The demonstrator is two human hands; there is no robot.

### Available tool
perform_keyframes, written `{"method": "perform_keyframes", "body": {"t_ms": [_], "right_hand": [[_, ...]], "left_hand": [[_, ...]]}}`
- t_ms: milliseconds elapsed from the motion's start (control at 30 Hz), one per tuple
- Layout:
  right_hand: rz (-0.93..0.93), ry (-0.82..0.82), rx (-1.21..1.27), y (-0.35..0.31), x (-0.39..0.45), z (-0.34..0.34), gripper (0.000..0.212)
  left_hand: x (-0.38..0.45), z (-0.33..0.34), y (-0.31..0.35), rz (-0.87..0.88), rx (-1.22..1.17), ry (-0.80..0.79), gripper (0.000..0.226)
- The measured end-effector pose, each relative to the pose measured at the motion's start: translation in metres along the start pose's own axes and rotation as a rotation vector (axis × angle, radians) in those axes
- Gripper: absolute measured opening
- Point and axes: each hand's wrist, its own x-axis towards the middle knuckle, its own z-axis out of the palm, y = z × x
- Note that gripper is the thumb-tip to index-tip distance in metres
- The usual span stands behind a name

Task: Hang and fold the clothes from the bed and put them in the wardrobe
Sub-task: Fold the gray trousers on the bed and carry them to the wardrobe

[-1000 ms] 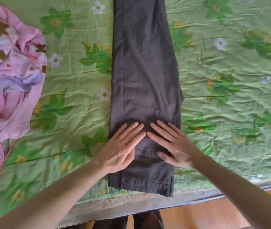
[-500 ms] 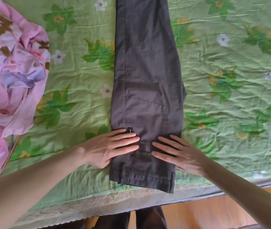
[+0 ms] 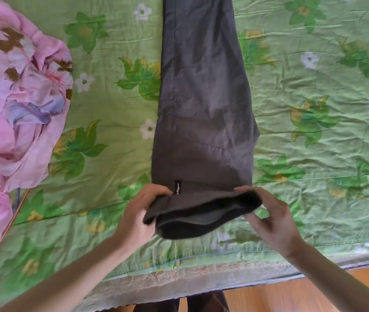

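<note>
Trousers cut off above; hands' fingertips hidden

At your six o'clock, a strip of wooden floor borders the mattress edge; at eight o'clock, a thin orange rod lies diagonally.

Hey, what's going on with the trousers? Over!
Both hands, left and right, grip trousers at the waist end, lifted off the bed. Nothing in the way.
</note>
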Motion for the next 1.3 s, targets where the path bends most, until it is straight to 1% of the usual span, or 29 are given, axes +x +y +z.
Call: {"method": "perform_keyframes", "body": {"t_ms": [33,67,100,133,167,233,267,300,400,467,533,567,600,633,667,700,733,767,800,833,867,967,1033,1100,1167,1233,1300], "right_hand": [[0.058,0.048,0.029,-0.002,0.0,0.0,0.021],[0.136,0.077,0.06,-0.002,0.002,0.0,0.032],[0.208,0.077,0.082,-0.001,0.003,0.001,0.041],[0.264,0.08,0.107,-0.002,0.006,0.001,0.046],[0.316,0.087,0.142,-0.004,0.011,0.002,0.046],[0.4,0.141,0.171,-0.005,0.02,0.002,0.037],[0.42,0.17,0.152,-0.006,0.024,0.003,0.035],[0.441,0.186,0.126,-0.006,0.029,0.005,0.037],[0.494,0.227,0.023,-0.002,0.042,0.011,0.044],[0.524,0.255,-0.077,0.005,0.046,0.016,0.047],[0.566,0.288,-0.166,0.009,0.049,0.023,0.041],[0.567,0.313,-0.203,0.008,0.049,0.026,0.032],[0.55,0.341,-0.253,0.007,0.049,0.028,0.021],[0.508,0.362,-0.336,0.006,0.049,0.031,0.025],[0.43,0.36,-0.441,0.008,0.049,0.033,0.04],[0.288,0.333,-0.554,0.01,0.048,0.032,0.051],[0.109,0.288,-0.656,0.013,0.047,0.029,0.053],[-0.07,0.212,-0.707,0.017,0.047,0.026,0.052],[-0.2,0.122,-0.714,0.021,0.047,0.024,0.05],[-0.263,0.03,-0.702,0.024,0.046,0.022,0.053],[-0.28,-0.046,-0.695,0.027,0.045,0.022,0.059],[-0.228,-0.195,-0.706,0.034,0.043,0.022,0.088],[-0.203,-0.275,-0.699,0.037,0.046,0.019,0.099],[-0.177,-0.348,-0.678,0.039,0.052,0.017,0.103],[-0.147,-0.373,-0.657,0.039,0.056,0.015,0.11],[-0.124,-0.368,-0.65,0.036,0.058,0.013,0.118],[-0.151,-0.321,-0.687,0.033,0.056,0.01,0.113]], "left_hand": [[0.001,0.003,0.006,-0.088,-0.067,0.062,0.024],[0.004,0.006,0.013,-0.104,-0.09,0.122,0.028],[0.008,0.009,0.019,-0.098,-0.115,0.151,0.024],[0.012,0.011,0.022,-0.091,-0.116,0.173,0.015],[0.018,0.012,0.028,-0.123,-0.138,0.181,0.006],[0.03,0.012,0.033,-0.209,-0.153,0.206,0.028],[0.036,0.013,0.034,-0.241,-0.138,0.203,0.032],[0.039,0.013,0.033,-0.26,-0.132,0.182,0.03],[0.049,0.016,0.024,-0.328,-0.105,0.116,0.015],[0.055,0.018,0.02,-0.374,-0.059,0.125,0.009],[0.06,0.021,0.025,-0.411,-0.038,0.156,0.018],[0.062,0.022,0.029,-0.411,-0.02,0.18,0.025],[0.063,0.023,0.031,-0.371,0.046,0.212,0.033],[0.064,0.025,0.032,-0.279,0.184,0.234,0.04],[0.064,0.026,0.033,-0.125,0.353,0.213,0.043],[0.064,0.026,0.031,0.065,0.474,0.144,0.04],[0.065,0.027,0.028,0.229,0.523,0.04,0.036],[0.066,0.027,0.027,0.32,0.526,-0.068,0.036],[0.067,0.027,0.025,0.341,0.519,-0.164,0.04],[0.067,0.026,0.023,0.33,0.53,-0.231,0.045],[0.067,0.026,0.02,0.305,0.559,-0.269,0.05],[0.066,0.023,0.012,0.259,0.637,-0.385,0.083],[0.07,0.02,0.007,0.254,0.688,-0.449,0.102],[0.075,0.019,0.007,0.263,0.752,-0.472,0.102],[0.079,0.019,0.011,0.25,0.812,-0.497,0.1],[0.082,0.022,0.018,0.204,0.837,-0.516,0.103],[0.082,0.027,0.025,0.179,0.852,-0.478,0.098]]}}
